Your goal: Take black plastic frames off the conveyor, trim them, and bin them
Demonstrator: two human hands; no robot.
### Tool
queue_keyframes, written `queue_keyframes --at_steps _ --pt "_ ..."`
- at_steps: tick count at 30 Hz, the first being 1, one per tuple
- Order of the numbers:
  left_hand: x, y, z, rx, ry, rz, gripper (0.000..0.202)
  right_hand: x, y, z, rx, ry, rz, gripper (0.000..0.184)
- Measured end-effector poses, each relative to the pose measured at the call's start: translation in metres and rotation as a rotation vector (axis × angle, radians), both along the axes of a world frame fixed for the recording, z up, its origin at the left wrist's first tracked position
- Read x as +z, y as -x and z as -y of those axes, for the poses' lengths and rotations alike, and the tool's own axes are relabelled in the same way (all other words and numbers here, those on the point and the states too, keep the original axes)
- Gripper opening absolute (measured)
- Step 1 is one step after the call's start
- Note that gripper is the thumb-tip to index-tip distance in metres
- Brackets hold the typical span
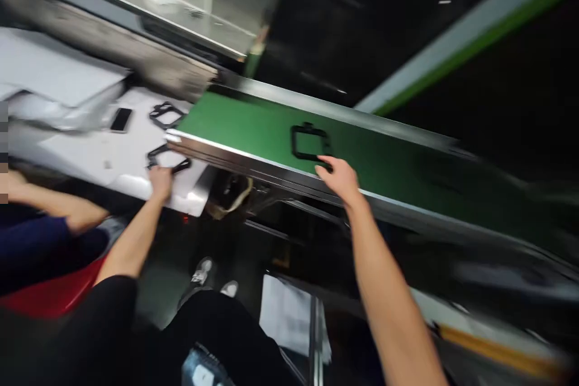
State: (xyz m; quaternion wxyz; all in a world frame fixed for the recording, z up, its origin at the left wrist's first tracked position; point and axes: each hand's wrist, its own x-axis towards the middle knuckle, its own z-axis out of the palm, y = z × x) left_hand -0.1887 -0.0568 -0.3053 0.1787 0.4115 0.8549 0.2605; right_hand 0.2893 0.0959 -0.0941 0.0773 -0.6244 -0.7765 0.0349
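Black frames [309, 128], three: left hand [161, 182] holding one; right hand [342, 179] at another on belt [244, 117], can't tell if gripped.

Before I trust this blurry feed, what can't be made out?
All in the head view:
Whether right hand grips or touches the black frame on the green conveyor belt: motion blur.
Whether left hand grips the nearer tabletop frame: blur, hand covering fingertips.
Co-worker's arm: cut off by left edge.
Belt's right end: darkness and blur.
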Motion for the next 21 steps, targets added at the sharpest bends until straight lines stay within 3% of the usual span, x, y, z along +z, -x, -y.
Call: queue_keyframes --at_steps 3,5,7,10,12,15,18,21 --pt "-0.024 -0.002 -0.019 -0.011 -0.039 -0.025 0.025 -0.005 -0.007 -0.016 -0.021 0.022 -0.112 0.054" --pt "-0.043 -0.012 -0.014 0.025 -0.082 -0.047 0.026 -0.008 -0.019 -0.025 -0.002 0.013 -0.111 0.055" --pt "-0.056 -0.03 0.008 0.057 -0.125 -0.073 0.036 -0.009 -0.029 -0.033 0.026 0.017 -0.029 0.057" --pt "-0.057 -0.075 0.062 0.064 -0.168 -0.032 0.055 -0.006 -0.035 -0.047 0.089 0.083 0.108 0.054" --pt "-0.049 -0.115 0.099 0.038 -0.194 0.049 0.056 -0.002 -0.035 -0.056 0.171 0.093 0.151 0.047" --pt "-0.026 -0.176 0.137 0.04 -0.248 0.415 0.052 0.008 -0.032 -0.063 0.29 0.034 0.163 0.025" --pt "0.014 -0.22 0.144 -0.051 -0.287 0.781 0.053 0.023 -0.026 -0.062 0.322 -0.025 0.136 0.014" --pt "0.07 -0.24 0.128 -0.154 -0.369 1.02 0.06 0.043 -0.019 -0.051 0.368 -0.124 0.084 0.013"
